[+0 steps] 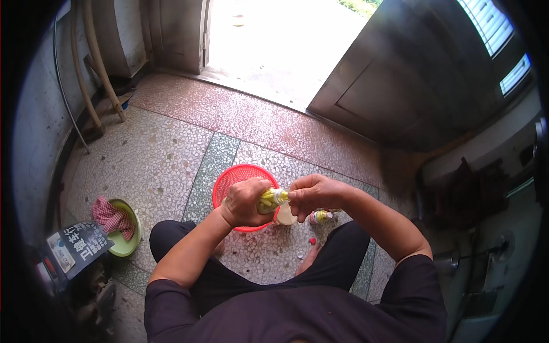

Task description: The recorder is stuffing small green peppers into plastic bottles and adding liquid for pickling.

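Observation:
My left hand (pixel 248 200) is wrapped around a clear plastic bottle (pixel 267 206) tilted on its side, its mouth pointing right. Yellow-green pieces, apparently peppers, fill the bottle. At the bottle's mouth, the thumb and fingers of my right hand (pixel 315 193) pinch a yellow-green piece (pixel 285 196) that sits in the opening. A red perforated plastic basket (pixel 221 186) stands on the floor beneath my left hand, its contents mostly hidden. Beside it is a pale container (pixel 286 215), partly covered by my hands. Another filled bottle (pixel 321 217) lies below my right hand.
A red cap (pixel 313 241) and a white cap (pixel 300 255) lie near my foot. To the left, a green basin (pixel 138 233) holds a red checked cloth (pixel 112 216), near a dark printed bag (pixel 81 248). Wooden handles (pixel 101 64) lean on the wall. A door (pixel 364 81) stands ajar ahead.

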The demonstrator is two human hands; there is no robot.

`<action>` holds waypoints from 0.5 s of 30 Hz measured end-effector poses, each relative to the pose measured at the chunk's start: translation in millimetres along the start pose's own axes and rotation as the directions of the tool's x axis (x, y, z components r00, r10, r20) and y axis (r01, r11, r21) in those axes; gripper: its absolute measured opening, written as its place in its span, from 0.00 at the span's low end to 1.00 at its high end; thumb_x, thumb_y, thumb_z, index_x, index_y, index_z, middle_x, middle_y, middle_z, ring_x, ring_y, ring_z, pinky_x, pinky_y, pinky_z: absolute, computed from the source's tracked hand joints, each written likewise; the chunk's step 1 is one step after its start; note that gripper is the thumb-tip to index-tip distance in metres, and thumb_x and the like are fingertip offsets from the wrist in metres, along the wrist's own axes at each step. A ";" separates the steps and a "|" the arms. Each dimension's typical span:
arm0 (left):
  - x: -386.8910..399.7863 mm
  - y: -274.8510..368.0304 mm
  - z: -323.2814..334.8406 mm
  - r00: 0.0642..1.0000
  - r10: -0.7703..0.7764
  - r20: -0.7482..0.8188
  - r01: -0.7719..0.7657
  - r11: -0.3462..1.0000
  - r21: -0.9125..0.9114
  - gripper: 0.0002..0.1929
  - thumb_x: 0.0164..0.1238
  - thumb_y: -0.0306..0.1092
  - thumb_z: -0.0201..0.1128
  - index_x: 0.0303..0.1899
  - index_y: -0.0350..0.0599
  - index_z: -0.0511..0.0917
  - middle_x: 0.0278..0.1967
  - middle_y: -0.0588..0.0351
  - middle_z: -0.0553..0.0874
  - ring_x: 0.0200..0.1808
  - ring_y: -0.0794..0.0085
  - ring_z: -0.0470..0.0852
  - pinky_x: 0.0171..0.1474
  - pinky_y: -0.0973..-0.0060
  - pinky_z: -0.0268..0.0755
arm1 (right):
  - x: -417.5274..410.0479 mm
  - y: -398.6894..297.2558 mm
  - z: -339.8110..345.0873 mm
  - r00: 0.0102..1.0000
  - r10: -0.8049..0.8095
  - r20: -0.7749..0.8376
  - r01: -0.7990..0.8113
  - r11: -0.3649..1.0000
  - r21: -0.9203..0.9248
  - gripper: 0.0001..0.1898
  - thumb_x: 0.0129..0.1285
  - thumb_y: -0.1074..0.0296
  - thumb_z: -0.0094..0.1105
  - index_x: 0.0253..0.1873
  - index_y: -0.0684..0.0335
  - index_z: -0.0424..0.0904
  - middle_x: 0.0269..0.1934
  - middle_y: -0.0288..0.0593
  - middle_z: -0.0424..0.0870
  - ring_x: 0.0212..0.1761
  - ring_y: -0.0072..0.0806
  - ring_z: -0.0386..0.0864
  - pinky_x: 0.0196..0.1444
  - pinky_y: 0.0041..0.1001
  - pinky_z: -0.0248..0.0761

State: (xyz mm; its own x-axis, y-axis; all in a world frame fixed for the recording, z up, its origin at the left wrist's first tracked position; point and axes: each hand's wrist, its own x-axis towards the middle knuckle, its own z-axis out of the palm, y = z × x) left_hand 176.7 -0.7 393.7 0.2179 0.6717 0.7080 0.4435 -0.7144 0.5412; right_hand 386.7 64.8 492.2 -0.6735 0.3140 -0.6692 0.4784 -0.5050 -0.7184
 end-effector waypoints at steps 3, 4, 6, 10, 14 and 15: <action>-2.7 -1.5 3.0 0.999 0.007 0.037 -0.007 1.000 0.020 0.22 0.40 0.35 0.71 0.40 0.41 0.73 0.28 0.50 0.79 0.26 0.57 0.81 0.30 0.65 0.74 | 1.2 5.7 0.1 1.000 0.019 -0.024 -0.017 0.998 0.057 0.10 0.70 0.64 0.55 0.42 0.67 0.77 0.31 0.45 0.84 0.29 0.31 0.85 0.35 0.27 0.79; -2.6 -1.6 5.1 0.999 0.007 0.048 -0.007 1.000 0.013 0.22 0.40 0.35 0.71 0.40 0.41 0.73 0.28 0.50 0.79 0.26 0.57 0.81 0.30 0.65 0.74 | 2.1 5.8 1.3 0.997 0.044 -0.063 -0.043 0.999 0.018 0.10 0.68 0.64 0.57 0.41 0.67 0.77 0.29 0.45 0.84 0.26 0.31 0.84 0.32 0.27 0.79; -0.1 -3.2 13.4 0.996 0.006 0.091 -0.010 0.999 0.041 0.21 0.42 0.38 0.73 0.38 0.41 0.74 0.27 0.51 0.79 0.26 0.57 0.81 0.31 0.65 0.75 | 6.6 11.0 -3.8 0.991 0.042 -0.126 -0.047 0.998 -0.038 0.11 0.66 0.63 0.60 0.39 0.67 0.77 0.26 0.45 0.83 0.22 0.29 0.82 0.29 0.26 0.78; 11.4 -6.0 26.7 0.996 -0.073 0.059 0.073 0.997 0.000 0.22 0.42 0.37 0.73 0.40 0.41 0.74 0.28 0.50 0.81 0.28 0.57 0.83 0.31 0.66 0.76 | 6.7 21.3 -24.3 0.992 -0.114 -0.058 0.116 0.993 0.021 0.11 0.68 0.63 0.58 0.43 0.67 0.76 0.29 0.45 0.83 0.27 0.30 0.84 0.33 0.28 0.79; 22.7 -15.1 41.1 0.956 -0.273 0.110 0.288 0.946 -0.150 0.26 0.45 0.35 0.74 0.47 0.41 0.73 0.35 0.50 0.82 0.33 0.66 0.84 0.36 0.70 0.76 | -9.0 57.1 -83.1 0.980 -0.122 0.155 0.078 0.962 0.261 0.15 0.72 0.61 0.50 0.54 0.65 0.72 0.40 0.49 0.85 0.36 0.38 0.86 0.41 0.33 0.80; 29.6 -16.2 47.8 0.940 -0.312 0.137 0.336 0.916 -0.218 0.27 0.45 0.34 0.75 0.48 0.41 0.72 0.36 0.52 0.82 0.34 0.71 0.83 0.38 0.73 0.76 | 1.9 92.5 -105.0 0.982 -0.125 0.144 0.080 0.956 0.283 0.15 0.72 0.61 0.50 0.54 0.65 0.72 0.40 0.49 0.85 0.36 0.38 0.86 0.41 0.33 0.80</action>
State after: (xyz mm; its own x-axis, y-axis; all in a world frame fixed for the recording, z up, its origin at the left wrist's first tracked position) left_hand 217.6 40.1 384.2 0.1855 0.8815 0.4342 0.2904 -0.4713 0.8328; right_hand 488.8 103.1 404.5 -0.8021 0.2554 -0.5397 0.2440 -0.6848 -0.6866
